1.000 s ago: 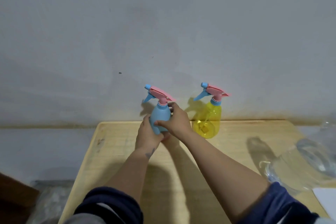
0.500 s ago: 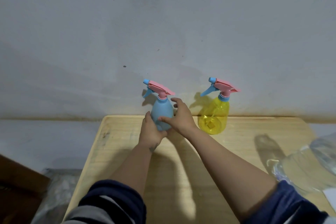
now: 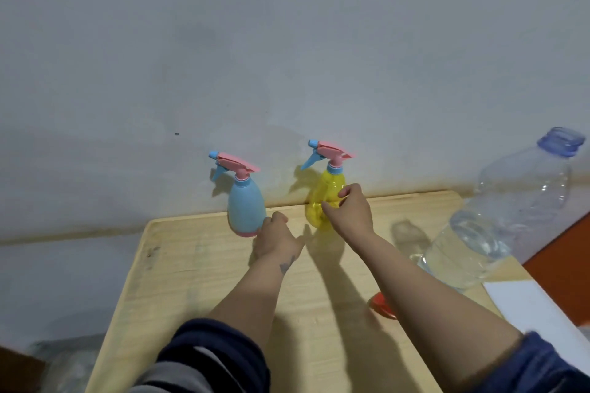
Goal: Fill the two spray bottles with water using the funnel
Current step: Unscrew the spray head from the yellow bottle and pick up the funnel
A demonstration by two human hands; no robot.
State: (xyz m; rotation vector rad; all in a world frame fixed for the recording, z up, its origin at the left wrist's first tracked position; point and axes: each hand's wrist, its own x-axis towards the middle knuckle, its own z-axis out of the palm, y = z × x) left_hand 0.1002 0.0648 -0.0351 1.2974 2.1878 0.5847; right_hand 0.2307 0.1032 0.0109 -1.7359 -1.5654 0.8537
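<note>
**Right hand moves over to the yellow bottle**

A moment ago both hands were on the blue spray bottle. Now the right hand has let go of it and moved to the yellow spray bottle. Its fingers and thumb are curled round the lower part of that bottle. The left hand has slipped down and rests by the bottom right of the blue bottle. Its fingers are loosely bent and touch the bottle, but they do not wrap round it.

The biggest thing is the wooden table, set against a grey wall. At the table's right edge stands one big clear water bottle. It has no cap on, and water fills only the lower part of it.

There are two spray bottles, and both stand upright at the far edge of the table, next to the wall. The blue one is on the left and you cannot see inside it. The yellow one is see-through, but how much is in it is hard to tell. Each has a pink top with a blue trigger and nozzle.

One small red thing lies near the right edge, partly hidden behind the right arm. One white sheet lies at the near right corner.
</note>
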